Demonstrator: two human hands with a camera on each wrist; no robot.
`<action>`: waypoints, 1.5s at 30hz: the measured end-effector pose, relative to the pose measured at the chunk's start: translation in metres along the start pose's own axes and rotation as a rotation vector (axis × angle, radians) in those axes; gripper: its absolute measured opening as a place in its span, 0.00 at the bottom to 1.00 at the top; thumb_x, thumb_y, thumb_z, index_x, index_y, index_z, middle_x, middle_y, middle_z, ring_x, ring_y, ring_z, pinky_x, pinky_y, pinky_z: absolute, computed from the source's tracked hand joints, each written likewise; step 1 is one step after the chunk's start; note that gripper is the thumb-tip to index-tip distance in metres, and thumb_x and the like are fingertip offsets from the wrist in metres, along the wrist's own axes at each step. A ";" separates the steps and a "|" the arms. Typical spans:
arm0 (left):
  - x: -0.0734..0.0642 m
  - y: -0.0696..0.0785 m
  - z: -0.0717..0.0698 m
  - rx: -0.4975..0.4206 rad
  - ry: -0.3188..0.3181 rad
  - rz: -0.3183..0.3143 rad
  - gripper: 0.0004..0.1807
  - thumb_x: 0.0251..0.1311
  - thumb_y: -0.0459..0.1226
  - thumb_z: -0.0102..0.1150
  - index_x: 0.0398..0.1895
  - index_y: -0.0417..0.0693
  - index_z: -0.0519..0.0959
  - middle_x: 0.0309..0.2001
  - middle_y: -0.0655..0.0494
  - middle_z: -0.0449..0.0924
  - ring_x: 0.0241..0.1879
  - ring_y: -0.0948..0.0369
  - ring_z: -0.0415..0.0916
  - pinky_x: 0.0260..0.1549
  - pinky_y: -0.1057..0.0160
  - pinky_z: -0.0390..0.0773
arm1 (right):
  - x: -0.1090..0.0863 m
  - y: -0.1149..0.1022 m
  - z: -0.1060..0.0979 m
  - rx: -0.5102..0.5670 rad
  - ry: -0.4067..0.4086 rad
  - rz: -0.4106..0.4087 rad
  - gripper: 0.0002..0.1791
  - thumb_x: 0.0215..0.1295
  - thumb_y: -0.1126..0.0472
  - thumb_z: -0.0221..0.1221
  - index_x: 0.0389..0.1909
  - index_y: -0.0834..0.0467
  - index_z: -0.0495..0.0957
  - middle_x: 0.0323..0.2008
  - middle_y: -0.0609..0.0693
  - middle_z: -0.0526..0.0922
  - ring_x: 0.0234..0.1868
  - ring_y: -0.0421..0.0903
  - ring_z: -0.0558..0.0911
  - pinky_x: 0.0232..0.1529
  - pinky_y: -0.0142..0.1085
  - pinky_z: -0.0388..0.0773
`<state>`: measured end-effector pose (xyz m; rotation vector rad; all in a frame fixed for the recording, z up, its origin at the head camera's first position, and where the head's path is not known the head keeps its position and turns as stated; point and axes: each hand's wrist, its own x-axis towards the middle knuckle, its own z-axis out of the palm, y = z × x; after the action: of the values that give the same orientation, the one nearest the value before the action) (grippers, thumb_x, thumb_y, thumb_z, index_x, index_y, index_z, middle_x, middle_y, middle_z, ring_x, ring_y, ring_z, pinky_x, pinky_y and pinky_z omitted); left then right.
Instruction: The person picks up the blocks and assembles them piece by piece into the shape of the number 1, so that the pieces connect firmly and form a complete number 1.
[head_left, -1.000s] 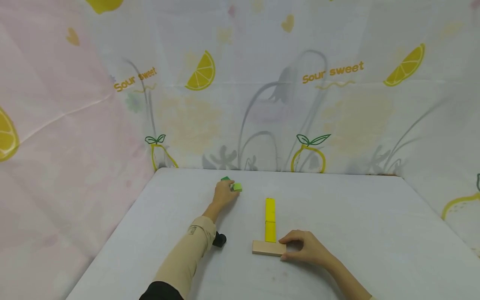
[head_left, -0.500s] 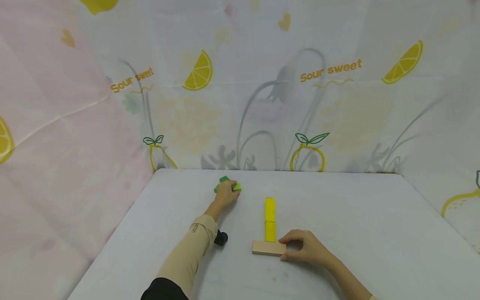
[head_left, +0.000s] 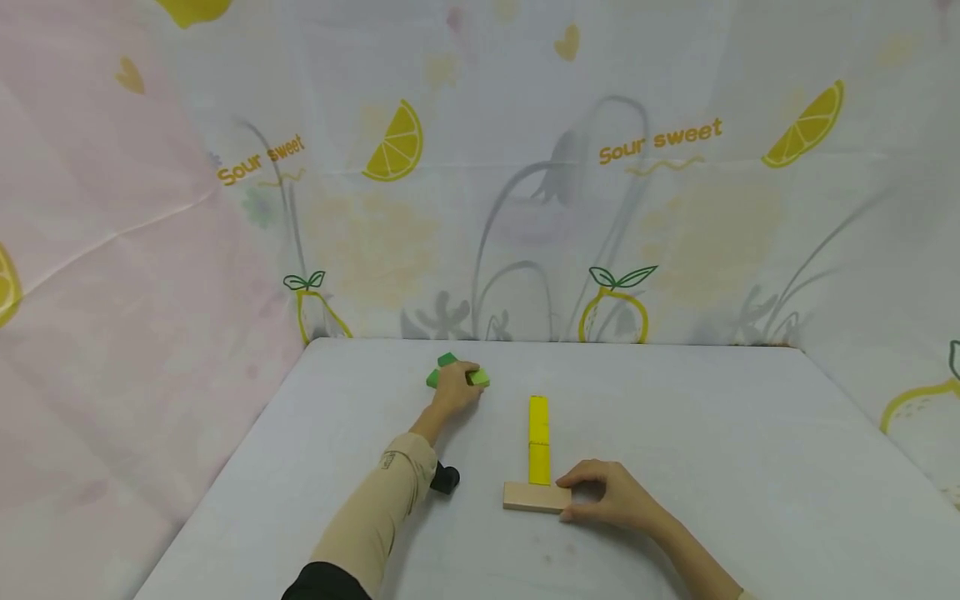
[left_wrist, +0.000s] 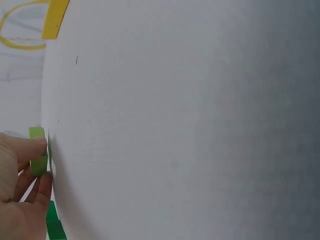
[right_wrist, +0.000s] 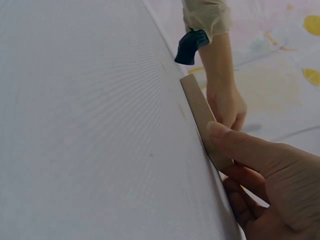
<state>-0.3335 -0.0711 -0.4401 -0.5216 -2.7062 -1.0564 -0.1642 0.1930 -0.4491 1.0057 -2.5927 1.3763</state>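
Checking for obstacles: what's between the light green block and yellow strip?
Head view: only bare white table lies between the light green block and yellow strip.

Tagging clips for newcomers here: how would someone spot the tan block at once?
On the white table, the right hand holds one end of the tan block, set crosswise just in front of the yellow strip. Its wood-like colour sets it apart from that strip and the green blocks.

Lemon-print cloth (head_left: 495, 117) behind a white counter (head_left: 690, 417)
Past the far edge, "Sour sweet" lettering (head_left: 660, 142) appears beside yellow slices (head_left: 394, 143); pink fabric (head_left: 112, 333) hangs beyond the left edge.
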 end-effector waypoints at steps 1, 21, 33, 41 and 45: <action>0.000 0.001 0.000 -0.016 0.003 0.011 0.21 0.47 0.26 0.65 0.47 0.27 0.77 0.47 0.36 0.79 0.49 0.45 0.76 0.49 0.52 0.74 | 0.000 0.000 0.000 0.001 -0.001 0.001 0.19 0.48 0.55 0.71 0.41 0.61 0.83 0.37 0.50 0.84 0.39 0.41 0.79 0.45 0.31 0.74; 0.012 0.021 0.011 -0.115 0.014 0.021 0.17 0.45 0.28 0.68 0.41 0.30 0.81 0.39 0.40 0.83 0.38 0.50 0.80 0.39 0.59 0.79 | 0.000 0.003 0.003 0.009 0.001 0.004 0.18 0.49 0.55 0.70 0.40 0.59 0.83 0.37 0.45 0.84 0.39 0.37 0.78 0.45 0.30 0.74; 0.020 0.035 0.022 -0.155 0.015 0.063 0.17 0.43 0.28 0.70 0.40 0.29 0.81 0.37 0.39 0.83 0.37 0.49 0.80 0.37 0.60 0.79 | -0.002 0.008 0.002 0.007 0.004 0.004 0.19 0.49 0.53 0.70 0.40 0.58 0.83 0.37 0.44 0.84 0.39 0.36 0.78 0.45 0.31 0.74; 0.025 0.048 0.029 -0.153 0.005 0.049 0.17 0.44 0.28 0.70 0.40 0.30 0.82 0.38 0.41 0.83 0.38 0.51 0.79 0.38 0.62 0.79 | -0.001 0.008 0.001 -0.001 0.006 -0.002 0.18 0.49 0.53 0.70 0.40 0.58 0.83 0.37 0.44 0.84 0.39 0.36 0.78 0.45 0.31 0.74; 0.026 0.053 0.032 -0.193 -0.005 0.037 0.17 0.44 0.27 0.70 0.40 0.30 0.82 0.38 0.41 0.83 0.38 0.50 0.79 0.38 0.61 0.79 | -0.001 0.006 0.000 0.003 0.013 -0.009 0.18 0.48 0.54 0.71 0.39 0.59 0.83 0.37 0.44 0.84 0.38 0.37 0.78 0.44 0.30 0.74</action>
<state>-0.3384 -0.0058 -0.4230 -0.6038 -2.6025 -1.3157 -0.1672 0.1956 -0.4543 1.0042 -2.5740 1.3801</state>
